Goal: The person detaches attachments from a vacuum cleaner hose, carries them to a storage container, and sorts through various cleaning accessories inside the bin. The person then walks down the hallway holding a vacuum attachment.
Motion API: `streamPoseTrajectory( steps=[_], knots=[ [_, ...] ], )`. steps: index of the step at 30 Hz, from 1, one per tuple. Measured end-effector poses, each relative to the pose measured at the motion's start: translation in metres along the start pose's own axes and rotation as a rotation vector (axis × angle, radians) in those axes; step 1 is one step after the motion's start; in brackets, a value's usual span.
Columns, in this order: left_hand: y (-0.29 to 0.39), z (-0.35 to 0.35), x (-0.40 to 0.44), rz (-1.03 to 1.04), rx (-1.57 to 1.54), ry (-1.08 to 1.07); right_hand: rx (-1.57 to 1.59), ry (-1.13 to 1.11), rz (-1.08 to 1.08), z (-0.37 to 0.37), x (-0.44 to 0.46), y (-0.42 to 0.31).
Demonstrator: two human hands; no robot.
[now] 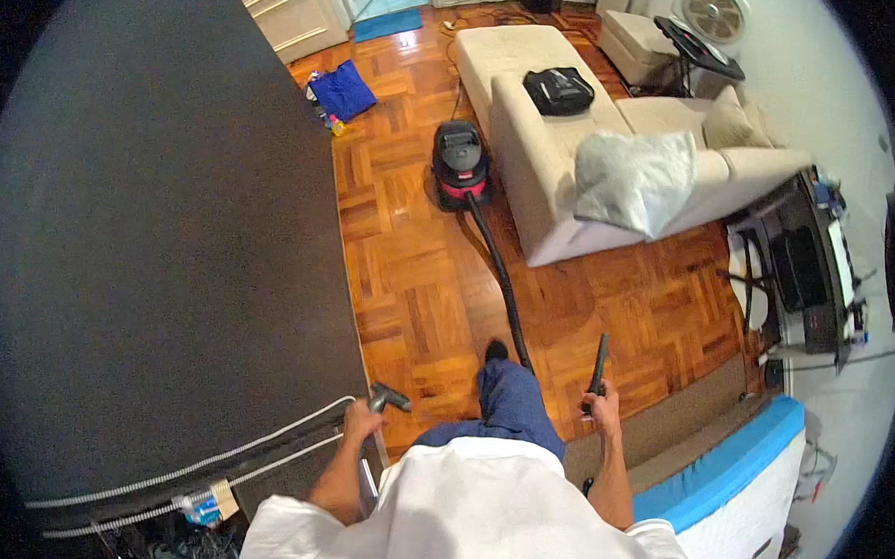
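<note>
My left hand [362, 421], closed, grips a dark T-shaped vacuum nozzle [391, 396] beside the tall dark panel. On the other side, the fingers of my right hand [603, 407] are wrapped round a slim black crevice tool [599, 365] that points away from me. A black and red vacuum cleaner [460, 161] stands on the parquet floor ahead, close to the sofa. Its black ribbed hose [499, 272] runs across the floor toward my legs, where my body hides its end.
A cream sofa [539, 191] carries a light grey cushion [638, 179] and a black bag [559, 91]. A blue bag [342, 91] lies by the dark panel [166, 242]. A blue-topped mattress [725, 462] is at right, a desk [806, 264] beyond. Cables trail near the back.
</note>
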State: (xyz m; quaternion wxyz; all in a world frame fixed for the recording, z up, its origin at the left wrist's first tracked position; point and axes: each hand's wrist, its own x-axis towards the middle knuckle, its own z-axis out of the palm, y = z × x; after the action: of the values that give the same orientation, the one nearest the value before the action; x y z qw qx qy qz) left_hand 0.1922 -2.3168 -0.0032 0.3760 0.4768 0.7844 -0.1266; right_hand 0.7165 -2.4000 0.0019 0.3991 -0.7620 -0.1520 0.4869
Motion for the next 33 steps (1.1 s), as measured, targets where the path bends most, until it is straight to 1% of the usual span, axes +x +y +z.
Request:
streamPoseTrajectory(
  steps=[1,3,4,5,7,9,10,11,13,14,15,16,17,18,19,20,21,22,23,24,26,27,29,30,31,32,33],
  knots=[
    [0.010,-0.010,-0.008,-0.017,0.003,-0.010,-0.005,-0.012,-0.005,0.012,0.024,-0.012],
    [-0.010,0.001,0.016,-0.094,-0.052,-0.065,-0.152,-0.098,-0.045,0.039,0.070,-0.035],
    [-0.013,-0.002,0.018,-0.111,-0.051,-0.069,-0.182,-0.184,-0.036,0.050,0.108,-0.031],
    [-0.015,-0.006,0.015,-0.135,-0.021,-0.061,-0.190,-0.194,-0.019,0.064,0.124,-0.040],
    [0.004,-0.028,0.030,-0.144,0.004,-0.022,-0.113,-0.183,0.018,0.120,0.180,-0.081],
    [0.012,-0.042,0.037,-0.279,-0.415,0.033,-0.137,-0.285,0.028,0.168,0.219,-0.123],
    [0.033,-0.061,0.041,-0.353,-0.429,0.080,-0.239,-0.328,-0.030,0.195,0.250,-0.140],
    [0.046,-0.070,0.046,-0.379,-0.438,0.058,-0.355,-0.378,-0.072,0.217,0.276,-0.144],
    [0.073,-0.095,0.067,-0.304,-0.628,0.318,-0.478,-0.474,-0.321,0.262,0.322,-0.157],
    [0.098,-0.114,0.076,-0.280,-0.684,0.386,-0.584,-0.549,-0.297,0.286,0.339,-0.183],
    [0.135,-0.143,0.083,-0.292,-0.678,0.376,-0.685,-0.620,-0.258,0.307,0.351,-0.207],
    [0.175,-0.174,0.089,-0.148,-0.704,0.482,-0.843,-0.639,-0.293,0.333,0.364,-0.225],
    [0.200,-0.193,0.105,-0.003,-0.730,0.575,-1.006,-0.659,-0.321,0.356,0.375,-0.242],
    [0.212,-0.200,0.135,-0.013,-0.725,0.545,-0.934,-0.684,-0.254,0.378,0.386,-0.253],
    [0.221,-0.201,0.170,0.101,-0.667,0.562,-0.862,-0.704,-0.193,0.401,0.394,-0.264],
    [0.230,-0.204,0.209,0.215,-0.604,0.576,-0.868,-0.699,-0.164,0.423,0.402,-0.269],
    [0.252,-0.211,0.249,0.208,-0.594,0.546,-0.856,-0.672,-0.099,0.450,0.414,-0.270],
    [0.288,-0.217,0.288,0.232,-0.727,0.461,-0.842,-0.643,-0.041,0.475,0.440,-0.261],
    [0.317,-0.217,0.326,0.239,-0.855,0.369,-0.845,-0.642,-0.002,0.496,0.476,-0.230],
    [0.337,-0.211,0.370,0.217,-0.839,0.337,-0.836,-0.632,0.072,0.517,0.517,-0.185],
    [0.367,-0.190,0.465,0.365,-0.683,0.293,-0.840,-0.603,0.149,0.562,0.592,-0.113],
    [0.375,-0.176,0.499,0.324,-0.678,0.260,-0.903,-0.582,0.090,0.577,0.626,-0.078],
    [0.391,-0.164,0.567,0.427,-0.711,0.107,-1.036,-0.519,-0.077,0.600,0.687,-0.013],
    [0.398,-0.160,0.588,0.328,-0.730,0.010,-1.096,-0.488,-0.164,0.607,0.709,0.013],
    [0.392,-0.154,0.606,0.288,-0.715,-0.040,-1.147,-0.462,-0.236,0.608,0.723,0.037],
    [0.389,-0.152,0.620,0.228,-0.768,-0.067,-1.171,-0.442,-0.274,0.605,0.729,0.053],
    [0.387,-0.157,0.632,0.177,-0.826,-0.091,-1.142,-0.418,-0.244,0.593,0.723,0.063]
  ],
)
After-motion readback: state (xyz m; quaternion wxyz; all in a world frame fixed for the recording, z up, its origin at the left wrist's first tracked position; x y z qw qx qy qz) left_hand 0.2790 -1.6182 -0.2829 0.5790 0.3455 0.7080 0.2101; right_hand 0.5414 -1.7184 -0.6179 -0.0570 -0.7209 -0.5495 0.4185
